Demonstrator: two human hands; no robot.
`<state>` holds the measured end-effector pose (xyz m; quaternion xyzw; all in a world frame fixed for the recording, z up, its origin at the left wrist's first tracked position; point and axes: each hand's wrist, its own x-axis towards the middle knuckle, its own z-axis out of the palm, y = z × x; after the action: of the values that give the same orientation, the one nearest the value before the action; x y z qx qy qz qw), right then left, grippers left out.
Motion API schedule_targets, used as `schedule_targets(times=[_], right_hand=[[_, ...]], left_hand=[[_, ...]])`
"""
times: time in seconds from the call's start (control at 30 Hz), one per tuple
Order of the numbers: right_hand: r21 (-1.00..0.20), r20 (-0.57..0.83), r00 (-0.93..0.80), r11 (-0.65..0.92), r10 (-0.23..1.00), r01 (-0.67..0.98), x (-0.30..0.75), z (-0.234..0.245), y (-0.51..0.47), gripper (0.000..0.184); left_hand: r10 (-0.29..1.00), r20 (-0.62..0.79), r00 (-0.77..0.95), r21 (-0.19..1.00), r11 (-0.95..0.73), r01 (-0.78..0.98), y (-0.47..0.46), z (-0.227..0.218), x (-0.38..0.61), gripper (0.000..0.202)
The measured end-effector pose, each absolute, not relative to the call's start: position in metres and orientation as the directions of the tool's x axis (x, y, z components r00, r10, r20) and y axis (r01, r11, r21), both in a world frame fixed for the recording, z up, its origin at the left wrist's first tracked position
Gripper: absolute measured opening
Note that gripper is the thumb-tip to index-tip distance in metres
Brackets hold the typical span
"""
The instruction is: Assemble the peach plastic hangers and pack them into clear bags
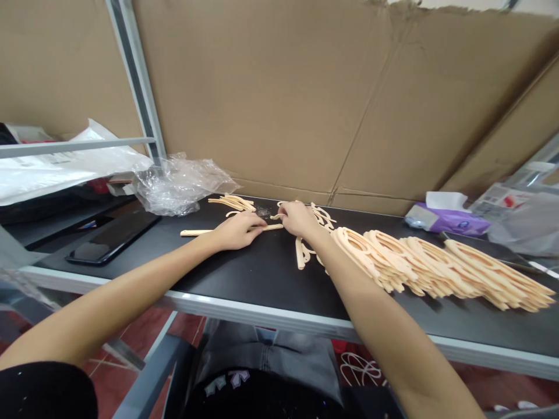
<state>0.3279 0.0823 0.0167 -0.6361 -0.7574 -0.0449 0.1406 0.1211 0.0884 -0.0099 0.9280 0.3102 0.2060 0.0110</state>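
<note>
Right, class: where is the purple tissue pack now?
In the head view, the purple tissue pack sits at the right, just beyond the stacked peach plastic pieces.

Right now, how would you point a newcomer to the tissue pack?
Find the big cardboard wall behind the black tabletop. Towards the right, beyond the stacked pale pieces, lies the tissue pack. Unlike those, it is purple, with white tissue on top.

Brown cardboard [262, 99] walls off the back here, creased right of centre, ragged along its top right edge! Over on the left stands a grey metal post [138, 75], a rail [78, 145] meeting it. Below, a black tabletop [257, 273] edged in pale metal, and underneath, red floor tiles [144, 329], light-jointed.
</note>
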Motion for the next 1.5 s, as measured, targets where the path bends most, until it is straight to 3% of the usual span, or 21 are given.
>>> schedule_targets(times=[0.23,0.5,0.6,0.7,0.77,1.0,1.3,1.5], right_hand=[[-0.254,0.344,-0.143,0.239,0.928,0.937,0.331,0.017,0.087,0.029],[-0.300,0.351,-0.230,0.341,0.908,0.891,0.328,0.017,0.089,0.034],[-0.273,0.317,-0.286,0.376,0.904,0.886,0.327,0.018,0.087,0.041],[-0.264,0.269,-0.346,0.414,0.899,0.871,0.327,0.019,0.085,0.028],[-0.269,0.253,-0.356,0.418,0.900,0.867,0.328,0.020,0.083,0.032],[-0.297,0.181,-0.393,0.431,0.901,0.852,0.327,0.031,0.075,0.024],[-0.376,-0.001,-0.505,0.468,0.863,0.800,0.327,0.038,0.072,0.025],[-0.329,-0.002,-0.487,0.460,0.873,0.825,0.324,0.039,0.068,0.027]], left_hand=[[0.780,0.321,0.537,0.195,-0.609,0.768,0.081,0.004,0.115,0.018],[0.587,0.392,0.709,0.241,-0.809,0.537,0.088,-0.007,0.119,0.026],[0.643,0.390,0.659,0.298,-0.766,0.570,0.087,-0.006,0.120,0.020],[0.716,0.367,0.594,0.379,-0.698,0.608,0.085,-0.002,0.121,0.016],[0.741,0.364,0.565,0.404,-0.672,0.621,0.085,0.000,0.121,0.014],[0.746,0.400,0.533,0.379,-0.664,0.645,0.084,0.005,0.119,0.007],[0.781,0.360,0.510,0.397,-0.623,0.673,0.080,0.006,0.120,0.012],[0.778,0.367,0.510,0.448,-0.629,0.636,0.080,0.007,0.118,0.010]])
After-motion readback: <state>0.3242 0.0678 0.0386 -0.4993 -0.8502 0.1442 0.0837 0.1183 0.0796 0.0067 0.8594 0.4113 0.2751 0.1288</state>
